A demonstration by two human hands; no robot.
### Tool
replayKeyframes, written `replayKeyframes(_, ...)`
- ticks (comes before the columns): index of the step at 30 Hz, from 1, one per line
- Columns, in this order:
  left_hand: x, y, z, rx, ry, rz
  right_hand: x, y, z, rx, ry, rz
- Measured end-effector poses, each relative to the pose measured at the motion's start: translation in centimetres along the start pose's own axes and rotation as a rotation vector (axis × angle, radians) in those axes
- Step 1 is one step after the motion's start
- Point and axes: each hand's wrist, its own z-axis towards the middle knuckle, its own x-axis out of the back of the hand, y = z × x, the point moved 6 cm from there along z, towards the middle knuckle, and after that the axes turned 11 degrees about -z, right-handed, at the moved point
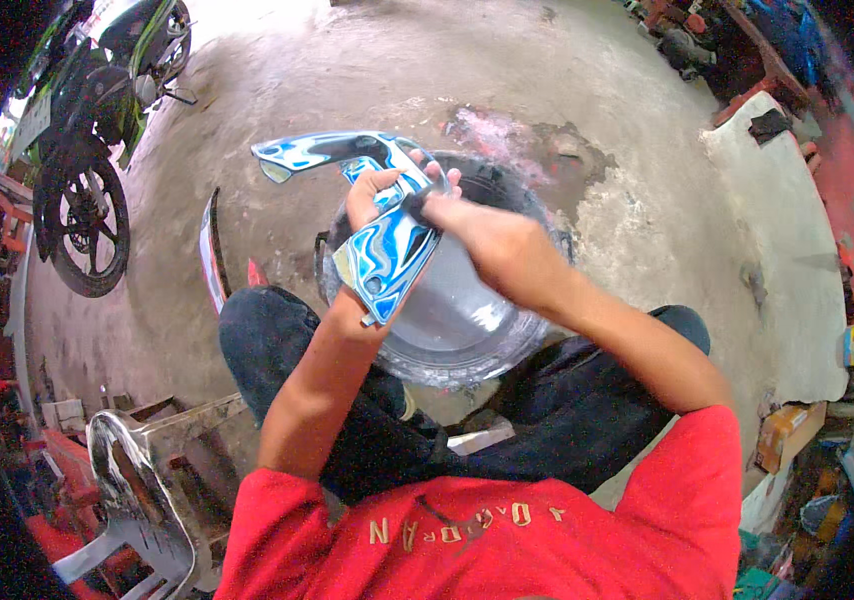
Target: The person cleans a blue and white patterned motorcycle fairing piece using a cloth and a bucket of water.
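Over a round basin (pixel 444 372), left hand (pixel 363 203) grips a curved swirl-patterned panel (pixel 393 246), right hand (pixel 503 250) something dark (pixel 417 206).

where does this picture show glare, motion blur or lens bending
In the head view, the right hand is smeared as if by motion, while the blue-and-white panel looks sharper; the head view also shows washed-out floor near the motorcycle and a bright reflection in the basin; at the head view's rim, things look bent and the corners go black.
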Motion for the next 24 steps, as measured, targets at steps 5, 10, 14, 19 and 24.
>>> replayKeyframes(5, -0.8, -1.7, -0.5, 0.096, 0.091, 0.031, 2.6, -7.6, -1.6, 0.318, 0.092, 0.041)
replayKeyframes(10, 0.5, -1.6, 1.0, -0.065, 0.030, 0.033, 0.9, 0.8, -0.6, -0.101, -0.049, 0.002)
replayKeyframes(14, -0.5, -3.7, -0.3, 0.188, 0.060, -0.009, 2.3, -3.4, -2.0, 0.152, 0.085, -0.113)
replayKeyframes(19, 0.0, -4.1, 0.5, 0.216, -0.027, 0.012, 2.5, -1.0, -2.4, 0.080, 0.091, -0.049)
replayKeyframes(24, -0.1, -4.2, 0.3, 0.228, 0.005, 0.000, 2.9, -4.2, -2.0, 0.145, 0.036, 0.003)
